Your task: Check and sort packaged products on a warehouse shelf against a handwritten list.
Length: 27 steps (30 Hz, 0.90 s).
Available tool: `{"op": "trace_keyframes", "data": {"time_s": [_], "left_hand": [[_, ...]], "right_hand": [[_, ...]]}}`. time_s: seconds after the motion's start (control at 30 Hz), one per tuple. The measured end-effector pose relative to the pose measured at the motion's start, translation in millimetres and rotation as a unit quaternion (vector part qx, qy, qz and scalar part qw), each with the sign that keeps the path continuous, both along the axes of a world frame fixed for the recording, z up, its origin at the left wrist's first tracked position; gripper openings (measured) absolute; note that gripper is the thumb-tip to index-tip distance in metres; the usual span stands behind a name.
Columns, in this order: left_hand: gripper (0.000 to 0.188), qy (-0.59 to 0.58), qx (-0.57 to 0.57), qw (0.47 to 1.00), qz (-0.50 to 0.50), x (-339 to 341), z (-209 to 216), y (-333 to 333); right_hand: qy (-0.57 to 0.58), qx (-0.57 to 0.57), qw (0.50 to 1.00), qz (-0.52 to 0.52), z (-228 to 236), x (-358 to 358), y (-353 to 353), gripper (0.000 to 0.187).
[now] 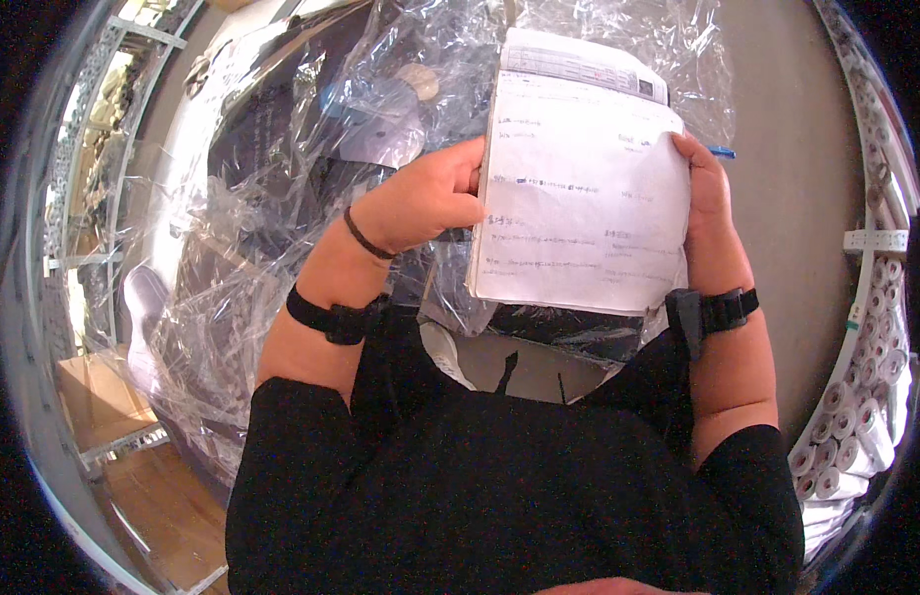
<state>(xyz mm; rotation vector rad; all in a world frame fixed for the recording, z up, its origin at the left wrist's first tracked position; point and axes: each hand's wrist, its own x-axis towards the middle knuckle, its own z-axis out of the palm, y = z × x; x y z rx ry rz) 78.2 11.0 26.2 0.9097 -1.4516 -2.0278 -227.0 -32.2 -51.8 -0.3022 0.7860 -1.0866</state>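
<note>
A notebook [579, 208] with handwritten lines on white pages is held up in front of my chest, tilted toward me. Printed paper with a table and a small square code [645, 87] shows along its top. My left hand [435, 196] is closed on the notebook's left edge, thumb in front and some fingers hidden behind. At the right edge, my right hand [706, 183] grips it, with the thumb on the page. A blue pen [722, 152] sticks out past the right hand; how it is held is hidden.
Crumpled clear plastic film [271, 228] spreads over dark bundles beyond and left of me. A pale lilac item [385, 134] shows beneath it. White rolls [847, 426] are stacked on the right. Shelving [113, 129] and cardboard boxes [103, 397] stand on the left.
</note>
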Motion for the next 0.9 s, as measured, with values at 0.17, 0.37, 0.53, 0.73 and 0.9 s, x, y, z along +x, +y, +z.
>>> {"op": "trace_keyframes", "data": {"time_s": [0.17, 0.37, 0.53, 0.73, 0.9], "left_hand": [[0.070, -0.037, -0.023, 0.999, 0.001, 10, -3, -3], [0.064, 0.001, 0.057, 0.991, 0.119, 3, 3, -5], [0.044, 0.089, 0.075, 0.966, 0.232, 1, -5, -10], [0.036, 0.064, 0.000, 0.968, 0.244, -2, -12, -11], [0.038, 0.050, -0.010, 0.964, 0.260, -6, -6, -7]], "right_hand": [[0.083, -0.073, 0.990, -0.091, 13, 5, 5, 0.025], [0.103, -0.144, 0.982, -0.065, 18, 9, 12, 0.022], [0.079, -0.164, 0.983, -0.001, 21, 16, 22, 0.022], [0.063, -0.149, 0.987, -0.015, 28, 24, 26, 0.018], [0.073, -0.150, 0.986, -0.017, 25, 24, 26, 0.016]]}}
